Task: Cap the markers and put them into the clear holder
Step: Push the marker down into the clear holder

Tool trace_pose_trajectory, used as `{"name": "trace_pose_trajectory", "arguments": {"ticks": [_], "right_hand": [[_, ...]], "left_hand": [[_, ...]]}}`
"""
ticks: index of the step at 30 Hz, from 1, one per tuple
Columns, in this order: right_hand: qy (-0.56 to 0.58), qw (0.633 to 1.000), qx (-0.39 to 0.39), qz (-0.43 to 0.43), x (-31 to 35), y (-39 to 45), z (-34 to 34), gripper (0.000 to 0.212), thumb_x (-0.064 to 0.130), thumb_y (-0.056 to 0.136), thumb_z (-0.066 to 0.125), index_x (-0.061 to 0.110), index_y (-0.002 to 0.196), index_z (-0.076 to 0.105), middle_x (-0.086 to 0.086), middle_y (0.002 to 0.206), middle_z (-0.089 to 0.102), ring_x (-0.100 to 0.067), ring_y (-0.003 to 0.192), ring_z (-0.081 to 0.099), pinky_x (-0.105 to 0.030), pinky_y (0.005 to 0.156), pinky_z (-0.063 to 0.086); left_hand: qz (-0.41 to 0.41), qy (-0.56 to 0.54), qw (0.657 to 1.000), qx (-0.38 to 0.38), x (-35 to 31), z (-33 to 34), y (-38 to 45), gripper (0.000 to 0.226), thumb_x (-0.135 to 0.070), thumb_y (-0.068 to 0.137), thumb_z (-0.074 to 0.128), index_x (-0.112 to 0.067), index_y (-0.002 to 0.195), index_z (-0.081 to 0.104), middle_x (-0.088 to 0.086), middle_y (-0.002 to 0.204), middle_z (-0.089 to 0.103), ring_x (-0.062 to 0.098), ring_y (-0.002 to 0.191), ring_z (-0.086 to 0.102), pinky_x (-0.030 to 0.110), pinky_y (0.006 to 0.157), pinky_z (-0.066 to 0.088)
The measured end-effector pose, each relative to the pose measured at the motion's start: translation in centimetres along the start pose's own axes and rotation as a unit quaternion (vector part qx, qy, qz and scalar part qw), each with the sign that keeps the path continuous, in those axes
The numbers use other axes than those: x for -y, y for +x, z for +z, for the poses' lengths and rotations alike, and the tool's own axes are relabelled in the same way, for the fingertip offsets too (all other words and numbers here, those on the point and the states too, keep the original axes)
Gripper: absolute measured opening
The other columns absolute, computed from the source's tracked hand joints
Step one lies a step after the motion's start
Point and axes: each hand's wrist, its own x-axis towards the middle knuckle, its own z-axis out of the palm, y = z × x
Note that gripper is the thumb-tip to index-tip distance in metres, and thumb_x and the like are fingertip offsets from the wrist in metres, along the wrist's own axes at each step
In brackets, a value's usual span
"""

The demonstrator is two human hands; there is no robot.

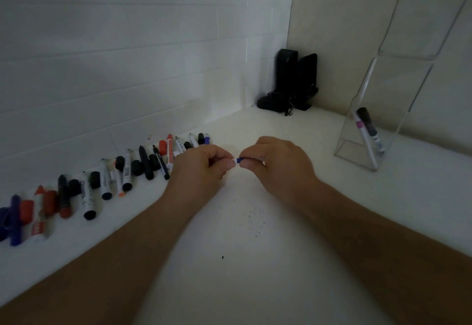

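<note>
Centrally, both hands — left hand [204, 165], right hand [274, 162] — pinching one blue marker [238, 160]; labels too blurred to read.

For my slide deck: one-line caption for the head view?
Both hands pinch a small blue piece; markers line the wall, clear holder at right.

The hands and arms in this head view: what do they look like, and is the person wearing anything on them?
Two bare hands, the left hand and the right hand, reach in from the bottom edge of the picture. Both forearms are uncovered as far as the frame shows: no sleeves, gloves, watch or bracelet. No rings or markings are visible, though the light is dim.
</note>
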Motion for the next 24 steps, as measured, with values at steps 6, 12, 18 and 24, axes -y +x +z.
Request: {"name": "trace_pose_trajectory", "arguments": {"ticks": [6,12,18,24], "right_hand": [[0.072,0.994,0.027,0.074,0.1,-0.1,0.8,0.016,0.045,0.095,0.062,0.040,0.104,0.073,0.013,0.098,0.069,-0.011,0.093,0.062,-0.041,0.089,0.050],[-0.155,0.987,0.034,0.013,1.2,0.0,-1.7,0.044,0.059,0.098,0.028,0.042,0.112,0.066,0.011,0.090,0.069,-0.020,0.103,0.052,-0.051,0.100,0.031],[-0.009,0.994,-0.109,0.009,-1.3,0.6,-8.4,0.017,0.029,0.102,0.055,0.019,0.098,0.068,0.007,0.089,0.056,-0.014,0.083,0.047,-0.031,0.076,0.042],[-0.037,0.951,-0.289,0.104,-7.1,-1.0,-16.7,0.008,0.020,0.097,0.062,0.013,0.097,0.066,0.005,0.093,0.057,-0.016,0.083,0.059,-0.027,0.075,0.048]], "left_hand": [[0.010,0.005,1.000,-0.004,-0.2,0.4,0.0,0.010,-0.027,0.089,0.073,-0.026,0.099,0.076,-0.018,0.079,0.068,-0.006,0.076,0.062,0.007,0.072,0.043],[0.064,-0.002,0.998,0.017,-0.3,0.4,-0.2,0.023,-0.028,0.098,0.061,-0.032,0.119,0.071,-0.020,0.093,0.071,-0.009,0.083,0.064,0.009,0.081,0.048],[0.100,-0.003,0.994,0.045,-0.3,0.6,-0.8,0.042,-0.026,0.100,0.055,-0.044,0.138,0.051,-0.026,0.113,0.065,-0.013,0.094,0.059,0.011,0.081,0.048],[0.185,0.084,0.975,0.093,0.2,1.2,-1.3,0.022,-0.027,0.094,0.064,-0.039,0.112,0.071,-0.022,0.107,0.067,-0.009,0.087,0.057,0.009,0.082,0.041]]}}
